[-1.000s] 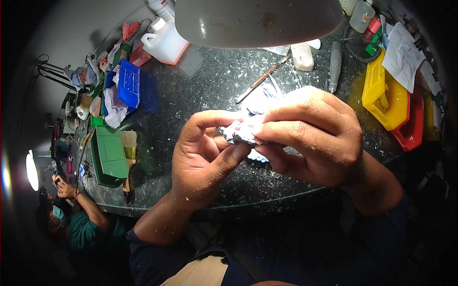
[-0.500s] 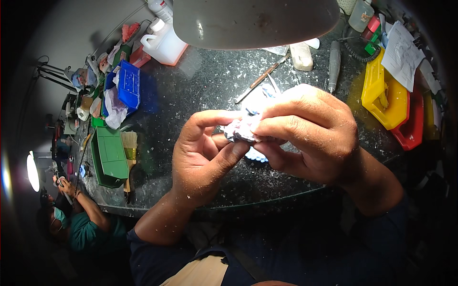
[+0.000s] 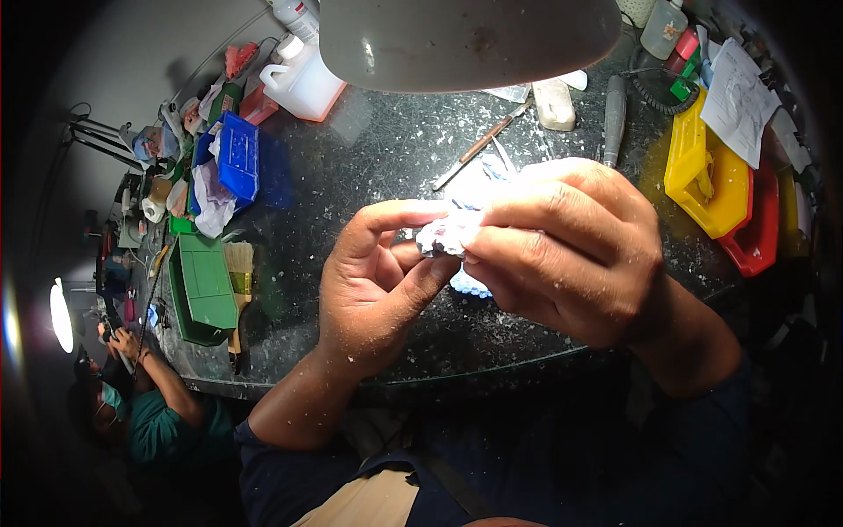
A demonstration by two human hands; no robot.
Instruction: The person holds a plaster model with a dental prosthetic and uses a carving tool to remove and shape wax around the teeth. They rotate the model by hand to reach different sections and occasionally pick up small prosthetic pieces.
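Note:
A small, lumpy, whitish-pink piece (image 3: 442,239) is held up over the dark bench, washed out by bright light; its exact kind is unclear. My left hand (image 3: 364,285) pinches it from the left between thumb and fingers. From the right, my right hand (image 3: 580,250) has its thumb and fingertips closed on the same piece and covers part of it. Below, on the bench, a pale blue scalloped thing (image 3: 472,285) shows partly between my hands. Beyond my fingers lies a thin tool with a brown handle (image 3: 483,145).
A grey lamp shade (image 3: 465,53) overhangs the far side. Left stand a blue bin (image 3: 241,158), a green bin (image 3: 200,290), a brush (image 3: 240,263) and a white jug (image 3: 303,83). Right are a grey handpiece (image 3: 616,119) and a yellow bin (image 3: 733,202). A co-worker (image 3: 167,426) sits far left.
My right hand has tilted slightly and its fingers have curled in more. The piece has turned a little between my fingertips. My left hand has shifted only slightly.

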